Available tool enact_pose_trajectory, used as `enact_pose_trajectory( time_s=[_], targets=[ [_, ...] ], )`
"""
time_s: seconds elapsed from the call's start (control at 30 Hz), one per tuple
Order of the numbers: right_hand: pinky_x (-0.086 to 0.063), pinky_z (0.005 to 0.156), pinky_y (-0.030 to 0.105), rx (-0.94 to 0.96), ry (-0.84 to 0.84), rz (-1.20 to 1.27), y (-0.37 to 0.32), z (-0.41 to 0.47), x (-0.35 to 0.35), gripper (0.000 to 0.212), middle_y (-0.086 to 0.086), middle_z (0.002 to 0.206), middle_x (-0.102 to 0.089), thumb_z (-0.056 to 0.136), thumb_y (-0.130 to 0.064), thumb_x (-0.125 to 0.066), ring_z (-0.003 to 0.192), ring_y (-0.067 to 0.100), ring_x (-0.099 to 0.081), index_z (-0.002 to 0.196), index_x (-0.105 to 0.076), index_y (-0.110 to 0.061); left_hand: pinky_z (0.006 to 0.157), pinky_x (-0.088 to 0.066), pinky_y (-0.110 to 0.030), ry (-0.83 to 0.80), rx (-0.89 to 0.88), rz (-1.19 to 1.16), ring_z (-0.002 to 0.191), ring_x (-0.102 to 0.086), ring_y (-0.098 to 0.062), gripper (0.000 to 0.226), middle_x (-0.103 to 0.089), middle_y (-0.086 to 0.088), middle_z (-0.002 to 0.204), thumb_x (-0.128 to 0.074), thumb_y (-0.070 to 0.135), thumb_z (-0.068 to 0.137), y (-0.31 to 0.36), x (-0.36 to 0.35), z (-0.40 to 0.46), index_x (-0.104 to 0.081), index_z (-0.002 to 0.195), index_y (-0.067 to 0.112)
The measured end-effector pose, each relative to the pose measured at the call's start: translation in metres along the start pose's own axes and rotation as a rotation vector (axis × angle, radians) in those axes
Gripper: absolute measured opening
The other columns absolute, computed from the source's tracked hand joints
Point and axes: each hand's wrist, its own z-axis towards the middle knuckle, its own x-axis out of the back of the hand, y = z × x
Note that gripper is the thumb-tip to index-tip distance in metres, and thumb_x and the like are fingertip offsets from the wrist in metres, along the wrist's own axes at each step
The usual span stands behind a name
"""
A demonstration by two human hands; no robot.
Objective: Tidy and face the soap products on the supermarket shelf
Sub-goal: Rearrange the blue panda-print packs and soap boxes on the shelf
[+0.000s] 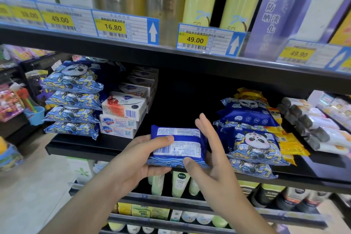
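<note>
Far left: toys and a small blue cup [37, 115] on the neighbouring rack. Stack of panda-print packs [73, 99] at left end of black shelf [79, 148], just beside stacked white soap boxes [123, 112]. Dark gap mid-shelf. Left hand [136, 159] gripping blue pack [178, 146] at shelf front edge, back label up, thumb on top, fingers curled beneath. Right hand [209, 156] against pack's right side, fingers straight, thumb on its near edge. Right: second panda stack [250, 138], yellow packs [288, 144], wrapped rolls [313, 129]. Price tags [121, 26] above.
</note>
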Motion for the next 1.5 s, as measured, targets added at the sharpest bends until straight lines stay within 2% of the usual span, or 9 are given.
enact_pose_trajectory(
  time_s=[0.13, 0.33, 0.53, 0.67, 0.87, 1.1, 1.27, 1.4, 1.5],
  targets=[
    [-0.059, 0.094, 0.032, -0.055, 0.025, -0.032, 0.000, 0.001, 0.003, 0.099, -0.035, 0.158, -0.023, 0.094, -0.005, -0.071, 0.133, 0.006, -0.054, 0.152, -0.017, -0.065, 0.079, -0.064, -0.031, -0.024, -0.050, 0.056, 0.106, -0.077, -0.021, 0.043, -0.079, -0.005, 0.117, -0.088, 0.037, 0.081, -0.001, 0.002, -0.002, -0.076, 0.121, 0.024],
    [-0.060, 0.083, 0.032, -0.252, 0.111, -0.030, -0.007, 0.009, 0.017, 0.079, -0.027, 0.136, -0.051, 0.075, -0.072, -0.066, 0.100, 0.007, -0.068, 0.147, -0.034, -0.059, 0.090, -0.062, -0.037, 0.008, -0.167, 0.097, 0.111, -0.075, -0.019, 0.048, -0.077, 0.000, 0.122, -0.084, 0.037, 0.077, 0.000, 0.007, -0.003, -0.071, 0.122, 0.030],
    [-0.047, 0.056, 0.012, -0.353, 0.088, -0.003, -0.019, 0.017, 0.025, 0.049, -0.020, 0.096, -0.069, 0.071, -0.077, -0.049, 0.076, -0.003, -0.066, 0.112, -0.062, -0.054, 0.096, -0.060, -0.040, -0.058, -0.265, 0.140, 0.114, -0.074, -0.020, 0.038, -0.076, 0.000, 0.124, -0.083, 0.031, 0.081, -0.002, 0.004, -0.006, -0.070, 0.115, 0.043],
    [-0.046, 0.062, 0.016, -0.357, 0.066, -0.063, -0.025, 0.017, 0.026, 0.042, -0.028, 0.093, -0.068, 0.077, -0.083, -0.039, 0.079, -0.001, -0.066, 0.109, -0.058, -0.062, 0.094, -0.061, -0.032, -0.063, -0.359, 0.124, 0.117, -0.072, -0.022, 0.045, -0.076, -0.002, 0.125, -0.084, 0.023, 0.080, -0.003, 0.006, -0.005, -0.069, 0.119, 0.040],
    [-0.064, 0.076, 0.047, -0.502, 0.011, 0.250, -0.030, 0.024, 0.021, 0.036, -0.022, 0.111, -0.074, 0.081, -0.079, -0.056, 0.085, 0.027, -0.078, 0.108, -0.069, -0.057, 0.080, -0.059, -0.021, -0.016, -0.492, 0.215, 0.104, -0.074, -0.014, 0.051, -0.078, -0.002, 0.114, -0.087, 0.016, 0.071, 0.001, 0.011, -0.004, -0.072, 0.113, 0.040],
    [-0.063, 0.073, 0.040, -0.652, -0.034, 0.468, -0.025, 0.033, 0.017, 0.060, 0.006, 0.115, -0.077, 0.083, -0.072, -0.060, 0.093, 0.036, -0.077, 0.122, -0.072, -0.029, 0.085, -0.056, -0.020, -0.038, -0.637, 0.391, 0.106, -0.071, -0.017, 0.055, -0.074, 0.000, 0.118, -0.092, 0.021, 0.074, -0.001, 0.014, -0.003, -0.069, 0.123, 0.034],
    [-0.064, 0.074, 0.038, -0.616, 0.039, 0.446, -0.023, 0.035, 0.012, 0.049, 0.015, 0.106, -0.078, 0.081, -0.053, -0.075, 0.089, 0.038, -0.077, 0.113, -0.072, -0.017, 0.093, -0.057, -0.033, -0.047, -0.644, 0.448, 0.114, -0.067, -0.024, 0.058, -0.070, 0.000, 0.128, -0.088, 0.027, 0.078, -0.007, 0.018, 0.003, -0.064, 0.131, 0.035],
    [-0.064, 0.076, 0.039, -0.573, 0.090, 0.428, -0.021, 0.033, 0.012, 0.019, 0.013, 0.105, -0.078, 0.091, -0.037, -0.073, 0.090, 0.037, -0.078, 0.103, -0.075, -0.023, 0.101, -0.051, -0.035, -0.012, -0.592, 0.490, 0.120, -0.064, -0.017, 0.066, -0.066, 0.008, 0.133, -0.085, 0.032, 0.079, -0.014, 0.022, 0.003, -0.059, 0.137, 0.043],
    [-0.064, 0.078, 0.037, -0.527, 0.127, 0.406, -0.019, 0.031, 0.012, 0.011, 0.011, 0.111, -0.076, 0.091, -0.031, -0.072, 0.097, 0.031, -0.077, 0.099, -0.077, -0.025, 0.103, -0.044, -0.027, 0.030, -0.504, 0.478, 0.131, -0.058, -0.007, 0.071, -0.062, 0.018, 0.139, -0.077, 0.012, 0.080, -0.023, 0.027, 0.006, -0.058, 0.135, 0.051]
  ],
)
